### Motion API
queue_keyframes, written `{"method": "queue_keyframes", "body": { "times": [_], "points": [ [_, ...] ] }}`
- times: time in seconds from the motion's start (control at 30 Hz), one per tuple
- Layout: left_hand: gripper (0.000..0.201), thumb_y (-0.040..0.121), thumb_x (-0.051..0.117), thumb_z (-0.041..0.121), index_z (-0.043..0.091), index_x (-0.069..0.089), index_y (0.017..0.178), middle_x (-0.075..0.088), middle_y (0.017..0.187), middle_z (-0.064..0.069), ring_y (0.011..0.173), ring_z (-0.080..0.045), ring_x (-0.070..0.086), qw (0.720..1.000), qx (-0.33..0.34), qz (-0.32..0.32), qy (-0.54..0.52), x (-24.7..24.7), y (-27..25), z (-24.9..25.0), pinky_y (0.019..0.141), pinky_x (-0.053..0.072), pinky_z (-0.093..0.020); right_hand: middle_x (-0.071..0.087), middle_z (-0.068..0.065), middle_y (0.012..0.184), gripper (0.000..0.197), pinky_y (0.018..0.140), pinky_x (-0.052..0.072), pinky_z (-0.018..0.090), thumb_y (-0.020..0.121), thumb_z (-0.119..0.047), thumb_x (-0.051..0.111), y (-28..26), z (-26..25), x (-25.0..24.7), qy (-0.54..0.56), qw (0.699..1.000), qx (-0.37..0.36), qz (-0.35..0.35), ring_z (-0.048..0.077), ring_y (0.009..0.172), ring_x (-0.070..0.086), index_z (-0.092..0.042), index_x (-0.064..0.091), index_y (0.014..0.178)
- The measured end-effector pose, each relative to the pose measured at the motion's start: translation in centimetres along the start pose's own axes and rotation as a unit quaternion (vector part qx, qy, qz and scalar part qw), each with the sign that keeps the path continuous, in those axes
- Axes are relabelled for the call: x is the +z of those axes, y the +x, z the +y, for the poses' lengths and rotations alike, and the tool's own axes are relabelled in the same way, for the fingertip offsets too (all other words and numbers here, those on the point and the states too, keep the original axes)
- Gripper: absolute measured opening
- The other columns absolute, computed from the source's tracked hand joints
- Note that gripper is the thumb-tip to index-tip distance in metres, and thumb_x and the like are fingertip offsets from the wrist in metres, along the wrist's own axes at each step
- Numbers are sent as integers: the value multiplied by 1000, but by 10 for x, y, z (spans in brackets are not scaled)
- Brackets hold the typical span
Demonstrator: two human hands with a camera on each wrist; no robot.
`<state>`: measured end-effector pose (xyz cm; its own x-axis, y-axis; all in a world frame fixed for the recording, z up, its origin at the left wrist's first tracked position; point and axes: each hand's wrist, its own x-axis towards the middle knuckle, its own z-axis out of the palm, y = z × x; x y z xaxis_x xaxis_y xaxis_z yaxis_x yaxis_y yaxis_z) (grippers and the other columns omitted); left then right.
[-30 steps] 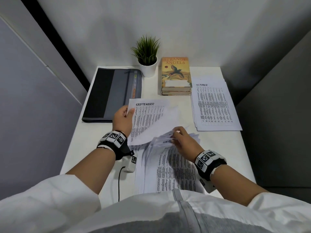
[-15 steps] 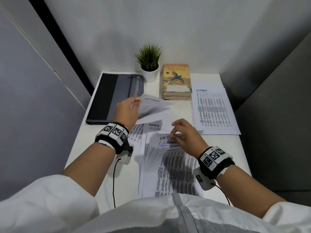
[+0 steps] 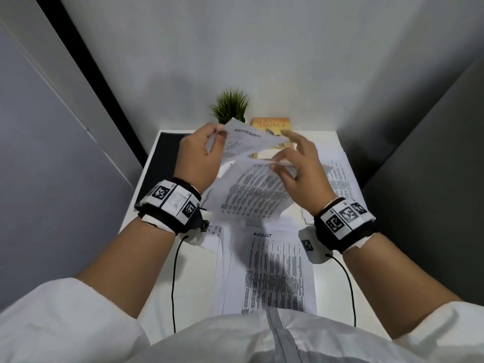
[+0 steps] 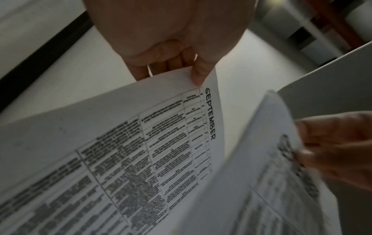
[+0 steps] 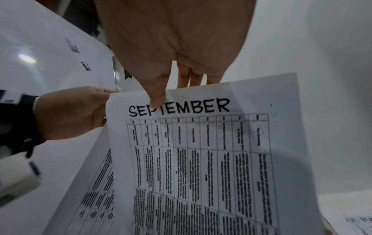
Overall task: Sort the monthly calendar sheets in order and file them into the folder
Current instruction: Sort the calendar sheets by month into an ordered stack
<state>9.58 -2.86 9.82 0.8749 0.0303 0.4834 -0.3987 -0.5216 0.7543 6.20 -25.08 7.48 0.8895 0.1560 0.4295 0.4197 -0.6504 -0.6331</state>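
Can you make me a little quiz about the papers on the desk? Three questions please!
1. True or false: the left hand pinches a SEPTEMBER sheet.
2. Pick one: which month heads the top sheet of the pile lying flat? A) MARCH B) AUGUST C) JUNE
3. Fill the gap: beside the potted plant lies a ____ with ANGELS on its cover.

Key: 1 true; 2 B; 3 book.
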Motion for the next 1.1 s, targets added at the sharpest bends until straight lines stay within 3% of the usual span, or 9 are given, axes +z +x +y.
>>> {"method": "queue_keyframes", "body": {
  "times": [0.1, 0.2, 0.43, 0.57, 0.7, 0.8, 0.87, 0.97, 1.1],
  "points": [
    [20, 94, 50, 47, 32, 64, 93, 68, 85, 18, 82, -3, 65, 999, -9, -24, -30, 4, 2, 8, 76, 56, -27, 31, -12, 145, 6, 111, 16, 28, 90, -26, 64, 23, -13, -17, -14, 999, -18, 41, 17, 138, 25, -20, 64, 93],
    [22, 95, 47, 49, 33, 63, 94, 67, 83, 5, 76, -20, 65, 997, -9, -47, -54, 5, 5, 15, 69, 57, -45, 59, -7, 123, 9, 108, 20, 34, 92, -29, 61, 40, -25, -29, -57, 996, -28, 63, 15, 118, 46, -22, 64, 97],
    [24, 94, 56, 37, 19, 53, 110, 66, 99, 7, 87, -3, 65, 982, -57, -34, -179, 17, -10, 35, 70, 53, -18, 59, -11, 86, 10, 92, 41, 40, 94, -26, 57, 57, -46, -44, -19, 993, -37, 110, 12, 82, 53, -16, 60, 94],
    [20, 99, 52, 24, 12, 55, 115, 67, 107, 0, 96, -13, 66, 981, -125, -46, -138, 27, -17, 30, 79, 57, -33, 54, -13, 114, 35, 105, 25, 36, 85, -39, 65, 43, -23, -37, -67, 982, 0, 179, 7, 110, 50, -24, 55, 115],
    [18, 100, 49, 23, 18, 54, 116, 67, 106, 6, 91, -2, 66, 971, -161, -15, -174, 30, -19, 18, 67, 53, -14, 39, -7, 138, 88, 111, 26, 39, 71, -54, 75, 10, 25, -30, 106, 952, 232, 168, 11, 130, 37, -22, 29, 139],
    [9, 101, 46, 20, 19, 49, 109, 66, 103, 5, 87, 3, 65, 962, -190, -11, -197, 43, -27, 5, 70, 52, -17, 65, -4, 117, 56, 99, 48, 45, 79, -41, 73, -13, 54, -10, 283, 899, 332, 40, 14, 108, 62, -18, 52, 125],
    [12, 102, 41, 20, 18, 42, 114, 61, 114, 1, 105, -6, 61, 968, -187, -32, -162, 56, -37, -2, 88, 50, -26, 70, -4, 107, 27, 93, 52, 45, 88, -26, 67, -20, 63, 6, 290, 889, 348, 66, 17, 101, 65, -20, 63, 114],
    [38, 103, 35, 24, 11, 28, 139, 49, 131, 8, 120, -1, 46, 980, -146, -50, -122, 68, -52, -10, 97, 33, -2, 69, -12, 104, 19, 82, 50, 28, 91, -22, 63, -18, 67, 15, 314, 887, 314, 127, 9, 101, 64, -31, 62, 107],
    [67, 98, 36, 36, 13, 5, 152, 39, 148, -10, 132, -14, 43, 970, -179, -56, -153, 74, -58, -26, 113, 35, -36, 71, -11, 106, 20, 76, 52, 16, 89, -22, 65, -14, 76, 17, 340, 890, 278, 124, 5, 100, 66, -33, 65, 106]
  ]
}}
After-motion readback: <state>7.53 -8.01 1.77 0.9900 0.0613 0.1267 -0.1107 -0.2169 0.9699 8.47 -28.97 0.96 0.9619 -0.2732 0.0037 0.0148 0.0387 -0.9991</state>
